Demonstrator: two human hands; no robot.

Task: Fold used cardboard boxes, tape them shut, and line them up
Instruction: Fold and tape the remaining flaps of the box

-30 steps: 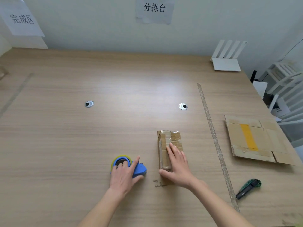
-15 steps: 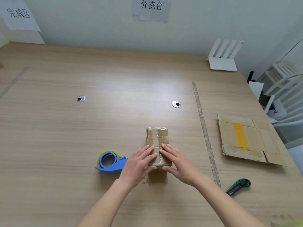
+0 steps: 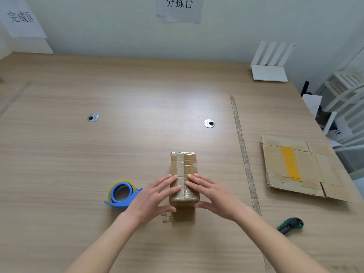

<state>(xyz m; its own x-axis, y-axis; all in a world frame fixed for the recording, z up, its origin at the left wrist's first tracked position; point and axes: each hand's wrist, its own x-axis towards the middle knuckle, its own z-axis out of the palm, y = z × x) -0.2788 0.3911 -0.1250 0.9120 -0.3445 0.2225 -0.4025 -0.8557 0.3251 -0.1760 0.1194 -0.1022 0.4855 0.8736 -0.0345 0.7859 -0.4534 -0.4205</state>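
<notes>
A small taped cardboard box (image 3: 184, 166) stands on the wooden table (image 3: 137, 144) near its front middle, long side pointing away from me. My left hand (image 3: 153, 196) lies with straight fingers on the near left of the box top, thumb at its front face. My right hand (image 3: 212, 194) mirrors it on the near right, fingers flat along the centre seam. A blue tape dispenser (image 3: 121, 195) with a yellowish roll rests on the table just left of my left hand. A flattened cardboard box (image 3: 301, 168) with a yellow tape strip lies at the right.
A green and black utility knife (image 3: 290, 225) lies at the front right. A strip of tape (image 3: 245, 154) runs along the table towards me. A white router (image 3: 269, 64) stands at the back right corner. White furniture stands beyond the right edge.
My left hand let go of the tape dispenser and moved right onto the box. Both hands now press on the box top, and the box has been squared up in front of me.
</notes>
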